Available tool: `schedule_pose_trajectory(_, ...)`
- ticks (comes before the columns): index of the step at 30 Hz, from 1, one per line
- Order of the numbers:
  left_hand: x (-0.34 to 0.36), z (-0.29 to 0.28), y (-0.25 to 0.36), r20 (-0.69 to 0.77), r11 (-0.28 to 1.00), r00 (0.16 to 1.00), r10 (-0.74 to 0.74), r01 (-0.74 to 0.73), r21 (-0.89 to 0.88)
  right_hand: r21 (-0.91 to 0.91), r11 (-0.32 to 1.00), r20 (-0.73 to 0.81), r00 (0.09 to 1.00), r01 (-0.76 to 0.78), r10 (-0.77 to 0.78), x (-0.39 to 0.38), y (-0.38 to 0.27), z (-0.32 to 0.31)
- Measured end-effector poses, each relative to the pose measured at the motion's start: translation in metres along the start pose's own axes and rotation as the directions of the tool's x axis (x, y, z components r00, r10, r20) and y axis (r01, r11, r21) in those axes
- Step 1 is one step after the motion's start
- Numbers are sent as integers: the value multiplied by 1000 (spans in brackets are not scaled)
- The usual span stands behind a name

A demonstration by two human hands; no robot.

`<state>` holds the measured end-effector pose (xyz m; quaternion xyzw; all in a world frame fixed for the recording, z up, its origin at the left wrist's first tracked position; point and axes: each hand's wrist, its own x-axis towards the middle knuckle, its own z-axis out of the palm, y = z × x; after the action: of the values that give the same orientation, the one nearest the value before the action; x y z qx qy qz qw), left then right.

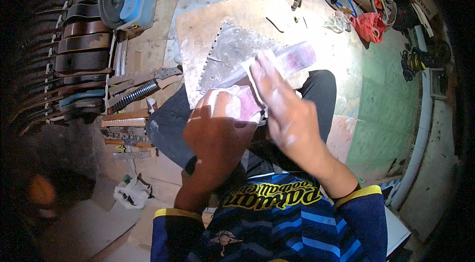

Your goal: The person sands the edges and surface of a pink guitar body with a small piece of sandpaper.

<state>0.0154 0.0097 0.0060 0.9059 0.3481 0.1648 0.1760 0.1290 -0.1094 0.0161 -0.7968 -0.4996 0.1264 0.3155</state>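
A long, pale bar (301, 57) is in the middle, above the lap, and it slants: its long axis runs from about 8 o'clock up to 2 o'clock, with its far end pointing to 2 o'clock. It is straight and smooth, with a blunt far end and smudgy pink patches. The left hand (215, 121) is at its lower end, with its fingers curled tight around a pink block (251, 104) that has white, dusty parts; I cannot tell if this block is part of the bar. The right hand (287, 103) has long, straight fingers with white powder on them. They lie over a flat, white pad (270, 56) against the bar, but I cannot tell if they grip it. Behind the bar is a gray, scuffed mat (230, 51) with a toothed edge, on a flat, tan board (195, 20). Toward 10 o'clock stand curved, shiny brown and black shapes (86, 44) in a row.
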Motion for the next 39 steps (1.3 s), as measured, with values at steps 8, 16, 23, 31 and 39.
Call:
schedule_pose_trajectory(8, -2, 0, -2, -46, 999, 999, 22, -23, -33, 26, 1000, -53, 999, -5, 6, 1, 1, 0)
schedule_pose_trajectory(16, -2, 3, 3, -3, 999, 1000, -13, 14, 52, -6, 998, -115, 991, 65, -65, -6, 17, 6)
schedule_pose_trajectory(23, -4, 1, 10, -29, 1000, 999, -22, 23, 15, 79, 997, -104, 995, 16, -8, 2, 21, 0)
schedule_pose_trajectory(31, -10, 7, 6, -37, 1000, 999, 1, -1, -16, 89, 996, -88, 996, 11, -3, -7, 23, -1)
schedule_pose_trajectory(39, -1, 0, 18, -82, 992, 997, 12, -23, -128, 34, 999, -94, 995, 33, -30, -9, 21, 3)
